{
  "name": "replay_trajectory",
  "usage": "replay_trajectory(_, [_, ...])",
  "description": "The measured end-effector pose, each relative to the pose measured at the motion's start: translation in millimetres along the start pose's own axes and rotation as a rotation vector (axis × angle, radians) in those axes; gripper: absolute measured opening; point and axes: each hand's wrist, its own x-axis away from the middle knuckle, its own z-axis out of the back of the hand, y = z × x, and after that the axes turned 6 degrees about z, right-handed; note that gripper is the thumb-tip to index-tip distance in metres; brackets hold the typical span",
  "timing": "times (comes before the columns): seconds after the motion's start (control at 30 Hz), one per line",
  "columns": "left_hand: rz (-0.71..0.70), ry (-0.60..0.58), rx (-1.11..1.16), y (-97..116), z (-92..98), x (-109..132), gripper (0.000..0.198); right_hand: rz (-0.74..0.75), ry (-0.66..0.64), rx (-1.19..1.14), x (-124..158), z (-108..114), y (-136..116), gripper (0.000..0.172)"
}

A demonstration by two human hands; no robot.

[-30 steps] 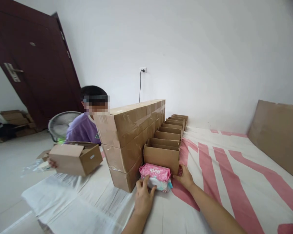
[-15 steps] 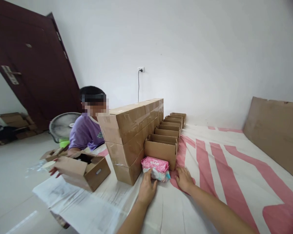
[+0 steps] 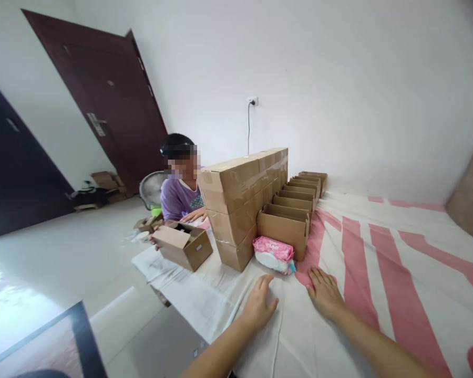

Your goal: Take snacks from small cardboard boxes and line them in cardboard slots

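My left hand (image 3: pixel 260 303) is just in front of a pink-and-white soft pack (image 3: pixel 275 254), apart from it, thumb spread and nothing held. To the right of the pack, my right hand (image 3: pixel 324 291) lies on the white-and-red cloth (image 3: pixel 295 325), its fingers stretched out and holding nothing. The pack, which looks like wipes, leans by the nearest of several open cardboard boxes (image 3: pixel 283 231) in a row. Left of that row stands a stack of taped cardboard boxes (image 3: pixel 240 199).
Across the table, a person in a purple top (image 3: pixel 173 199) has a hand at an open cardboard box (image 3: pixel 187 252) with something dark inside. Behind them is a fan (image 3: pixel 150 189). A large brown cardboard panel (image 3: pixel 471 191) stands at the right.
The view has turned left, so things appear further right. My left hand has come away from the pack, toward me. The other person's arm now rests behind their box.
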Motion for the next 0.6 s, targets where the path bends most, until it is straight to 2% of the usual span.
replay_trajectory(0.13, [-0.015,-0.016,-0.067,-2,34.7,44,0.047,0.024,0.046,0.067,1,-7,3,0.056])
replay_trajectory(0.23, [0.068,0.112,-0.226,-17,69.0,52,0.033,0.036,0.072,0.109,1,-11,6,0.056])
replay_trajectory(0.33, [0.235,0.294,-0.343,-42,117.1,30,0.033,0.044,0.068,0.138,0,-12,7,0.057])
replay_trajectory(0.43, [0.409,0.448,-0.461,-70,170.4,-12,0.052,0.037,0.055,0.153,1,-11,6,0.057])
replay_trajectory(0.53, [0.494,0.406,-0.539,-95,209.1,-54,0.064,0.031,0.052,0.149,1,-9,5,0.057])
replay_trajectory(0.6, [0.51,0.334,-0.568,-106,221.0,-72,0.063,0.03,0.054,0.144,1,-9,4,0.057])
